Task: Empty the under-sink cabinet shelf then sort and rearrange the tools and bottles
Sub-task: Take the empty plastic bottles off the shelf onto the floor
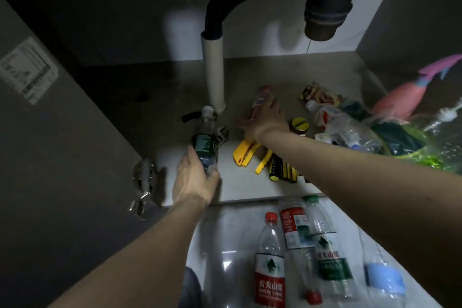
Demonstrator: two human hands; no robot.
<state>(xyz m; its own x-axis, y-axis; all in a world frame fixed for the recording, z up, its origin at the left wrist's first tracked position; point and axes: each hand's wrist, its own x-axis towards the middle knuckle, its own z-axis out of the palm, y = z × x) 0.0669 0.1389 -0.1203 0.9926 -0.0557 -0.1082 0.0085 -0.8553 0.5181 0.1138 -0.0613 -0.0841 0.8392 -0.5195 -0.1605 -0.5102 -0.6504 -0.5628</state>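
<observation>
My left hand (193, 180) grips the base of a clear bottle with a dark green label and white cap (206, 137), held over the front left of the cabinet shelf (160, 97). My right hand (265, 120) reaches deeper in and closes on a red-labelled bottle (260, 100) lying on the shelf. An adjustable wrench (221, 136) lies behind the green bottle. Yellow-handled pliers (243, 154) and yellow-and-black screwdrivers (280, 167) lie under my right forearm. A small jar with a yellow lid (300, 125) sits to the right of my right hand.
A white drain pipe (214, 75) stands on the shelf between my hands, with the black trap (322, 0) above. Crumpled bottles (342, 125), a bag and a pink item (400, 100) crowd the shelf's right. Several bottles (271, 257) lie on the floor in front. The door hinge (143, 182) is at left.
</observation>
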